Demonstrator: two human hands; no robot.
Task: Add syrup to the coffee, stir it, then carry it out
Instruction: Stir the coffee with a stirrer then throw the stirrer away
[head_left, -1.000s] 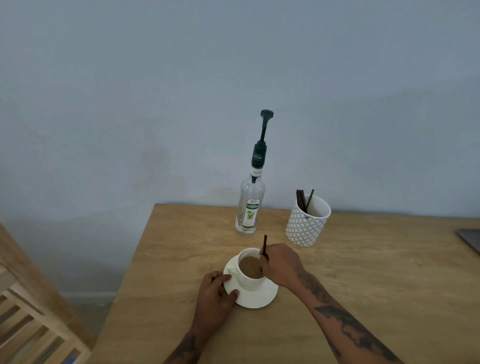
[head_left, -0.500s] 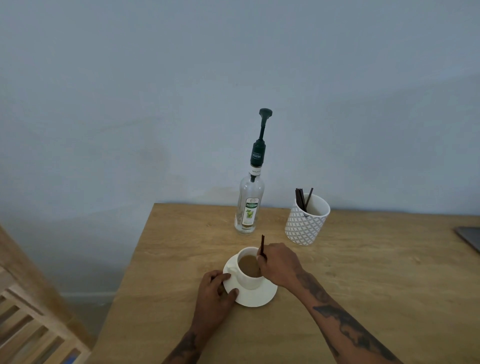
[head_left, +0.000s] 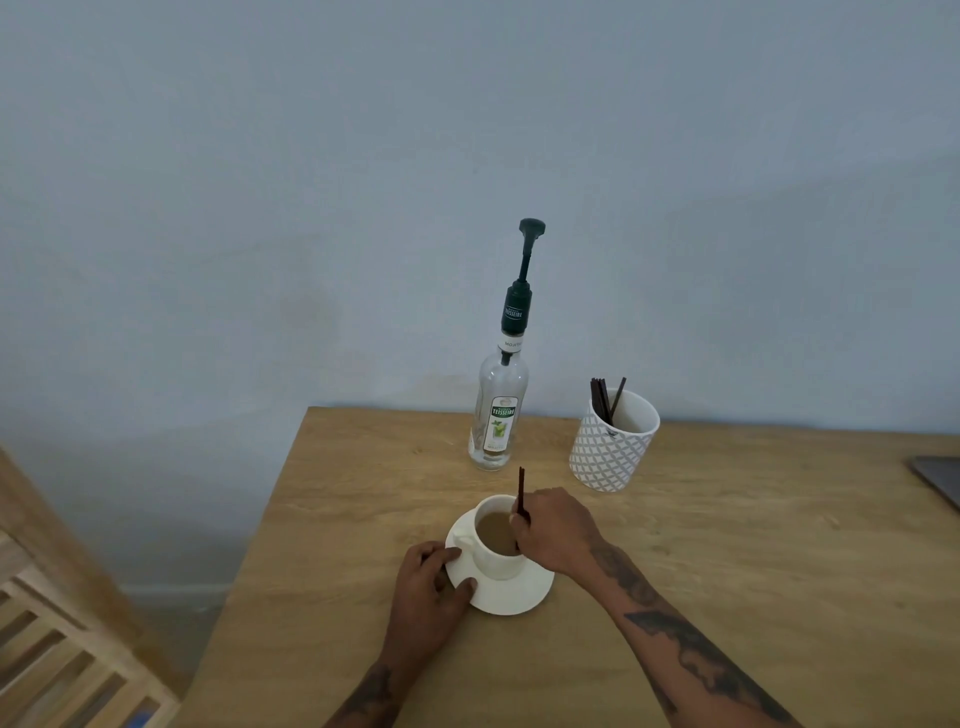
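Head view, looking down on the desk (head_left: 727, 571), and both hands are at work. The right hand (head_left: 553, 530) hovers over the cup (head_left: 493, 564), fingers pinched tight around a dark stirrer (head_left: 521, 491). The stirrer stands nearly upright, its top poking above the knuckles, its lower end down in the coffee (head_left: 493, 530) at the right side of the cup. The coffee is light brown, milky, filling much of the cup.

The cup sits on a white saucer (head_left: 519, 597), handle turned to the left. The left hand (head_left: 428, 587) is on the saucer's left edge, thumb pressed onto the rim and fingers curled against the side, gripping it; the hand rests on the desk.

Behind the cup stands the syrup bottle (head_left: 498, 410), upright and well apart from the saucer, near the back edge. It is clear glass with a green pump on top, plunger raised; the glass looks nearly empty, though I cannot tell the level for sure.

To the right of the bottle is a patterned white pot (head_left: 613, 452), holding several more dark stirrers (head_left: 605, 400) leaning against its left side.

At the far right edge a grey flat corner (head_left: 937, 475) pokes in; what it is, I cannot tell. Lower left, a slatted wooden frame (head_left: 62, 649) beside the desk. Pale blue wall (head_left: 311, 182) behind.
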